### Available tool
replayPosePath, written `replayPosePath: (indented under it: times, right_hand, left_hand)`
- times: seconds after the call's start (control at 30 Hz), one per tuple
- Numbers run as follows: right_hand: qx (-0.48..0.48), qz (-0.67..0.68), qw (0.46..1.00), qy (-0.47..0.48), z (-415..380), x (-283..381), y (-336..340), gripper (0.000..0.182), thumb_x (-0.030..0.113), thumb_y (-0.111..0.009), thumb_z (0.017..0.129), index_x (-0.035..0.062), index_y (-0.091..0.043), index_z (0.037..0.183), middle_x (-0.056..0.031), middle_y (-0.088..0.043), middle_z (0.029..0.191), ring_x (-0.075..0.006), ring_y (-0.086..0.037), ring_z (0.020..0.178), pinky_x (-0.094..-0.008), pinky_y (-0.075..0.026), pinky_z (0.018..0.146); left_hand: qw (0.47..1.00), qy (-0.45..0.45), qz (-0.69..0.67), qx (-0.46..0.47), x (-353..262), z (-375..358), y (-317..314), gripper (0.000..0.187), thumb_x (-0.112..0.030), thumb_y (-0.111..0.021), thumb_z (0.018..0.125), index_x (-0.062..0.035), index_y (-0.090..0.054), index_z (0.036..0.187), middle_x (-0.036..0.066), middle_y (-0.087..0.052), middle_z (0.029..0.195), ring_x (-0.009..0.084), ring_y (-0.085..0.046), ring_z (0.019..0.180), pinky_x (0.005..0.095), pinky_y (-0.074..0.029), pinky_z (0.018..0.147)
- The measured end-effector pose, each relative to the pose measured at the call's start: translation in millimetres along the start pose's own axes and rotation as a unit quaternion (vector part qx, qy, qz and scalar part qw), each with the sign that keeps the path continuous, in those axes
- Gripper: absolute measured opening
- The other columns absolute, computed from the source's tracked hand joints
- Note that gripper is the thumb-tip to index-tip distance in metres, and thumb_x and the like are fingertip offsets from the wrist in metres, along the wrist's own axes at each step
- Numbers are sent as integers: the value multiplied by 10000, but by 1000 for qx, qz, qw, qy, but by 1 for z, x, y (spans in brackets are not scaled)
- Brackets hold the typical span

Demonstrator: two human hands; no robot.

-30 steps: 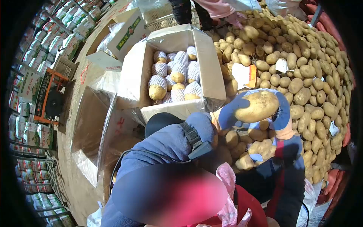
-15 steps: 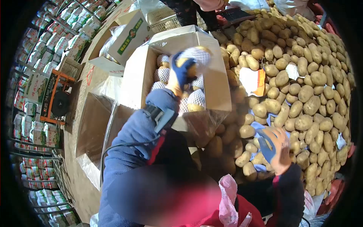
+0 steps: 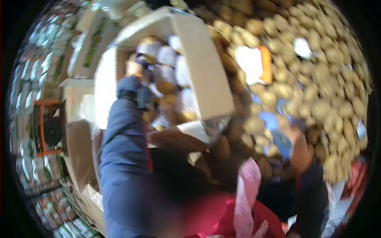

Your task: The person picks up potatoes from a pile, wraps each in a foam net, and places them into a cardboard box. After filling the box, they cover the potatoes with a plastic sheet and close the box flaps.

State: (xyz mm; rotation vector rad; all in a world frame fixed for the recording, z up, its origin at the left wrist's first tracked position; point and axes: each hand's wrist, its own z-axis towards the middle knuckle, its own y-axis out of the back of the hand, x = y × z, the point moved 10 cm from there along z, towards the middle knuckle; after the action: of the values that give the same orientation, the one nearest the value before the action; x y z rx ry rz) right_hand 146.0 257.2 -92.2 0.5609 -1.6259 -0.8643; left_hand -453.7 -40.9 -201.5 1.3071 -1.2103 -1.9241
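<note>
My left hand (image 3: 136, 66), in a dark blue glove that leaves part of it bare, is inside the open cardboard box (image 3: 208, 59) at its left side. Its blurred fingers close around a potato in a white foam net (image 3: 148, 48). More netted potatoes (image 3: 166, 71) lie in rows beside it. Over the pile of loose potatoes (image 3: 317, 73) on the right is my right hand (image 3: 293, 147), gloved in blue at the fingers. The fingers look apart and nothing shows in them, though motion smears them. Blue foam nets (image 3: 272, 120) lie among the potatoes near that hand.
A white and orange packet (image 3: 254, 65) lies on the pile. Another carton (image 3: 89, 49) stands behind the box at left, with an orange-framed device (image 3: 49, 127) farther left. Stacked packages (image 3: 25, 119) line the left edge. A plastic-lined carton (image 3: 81, 148) sits beside my left arm.
My left hand has carried the netted potato from above the box down to its left side. The view has shifted. My right hand stays over the pile.
</note>
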Motion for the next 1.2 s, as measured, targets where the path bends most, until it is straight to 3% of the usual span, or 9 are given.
replayPosePath:
  times: [0.17,0.27,0.4,0.5,0.73,0.83,0.9,1.03,1.2]
  right_hand:
    - [-75,-184,980,-28,-17,-136,-12,293,130,-525,835,3,-583,1092,-226,-607,1048,-376,-575,997,-435,-447,876]
    - [0,-264,960,-94,-2,-180,-36,221,137,-492,855,43,-638,991,-158,-651,999,-305,-627,927,-401,-470,849]
    - [30,-297,950,-95,-18,-193,-92,247,147,-435,889,86,-645,1004,-126,-666,1018,-239,-609,1025,-361,-476,835]
    - [284,-541,789,-66,-19,-198,-169,297,175,-428,891,113,-648,1081,-101,-609,1219,-278,-524,1179,-467,-412,914]
    - [137,-456,870,-124,10,-191,-173,332,156,-405,890,91,-629,1126,-134,-578,1257,-272,-530,1172,-444,-394,977]
    - [121,-169,939,-274,25,-184,-99,359,222,-495,898,22,-580,1184,-130,-605,1167,-287,-577,1064,-399,-480,872]
    - [61,207,964,-152,28,-108,-56,472,172,-594,848,5,-522,1284,-100,-606,1160,-213,-594,1004,-327,-497,835]
    - [21,372,923,-92,22,-14,-10,483,109,-629,850,16,-511,1309,-66,-617,1102,-132,-570,976,-270,-488,834]
    - [-54,331,938,-89,-8,42,13,250,123,-685,849,46,-632,1081,2,-637,953,-61,-564,847,-224,-472,729]
  left_hand:
    - [814,123,-564,62,-121,-70,26,369,-139,-572,911,-23,-522,1258,121,-583,1173,229,-612,1040,325,-538,806]
    - [873,-254,-406,96,-241,-120,85,376,-186,-579,932,-37,-537,1275,139,-481,1354,202,-523,1193,343,-476,949]
    - [761,-168,-609,146,-354,-243,127,383,-188,-540,951,-31,-512,1299,109,-524,1320,183,-537,1159,329,-472,923]
    - [727,-78,-658,179,-377,-320,105,335,-180,-503,958,-21,-543,1250,85,-584,1216,149,-570,1057,269,-491,837]
    - [696,95,-675,224,-362,-322,11,239,-68,-505,915,-13,-611,1122,60,-644,988,120,-608,823,224,-490,703]
    - [695,111,-681,201,-353,-310,-4,233,-37,-516,896,-10,-612,1107,51,-641,960,98,-591,792,211,-476,679]
    - [755,-6,-592,282,-361,-315,-23,269,-119,-515,939,-57,-585,1191,31,-624,1052,107,-570,904,223,-453,778]
    - [854,-189,-408,260,-393,-342,-18,555,-87,-665,845,-98,-457,1360,103,-517,1245,143,-553,963,244,-467,748]
    - [757,-133,-494,406,-409,-369,-6,463,-122,-728,820,-77,-559,1249,52,-613,1068,105,-559,932,244,-481,799]
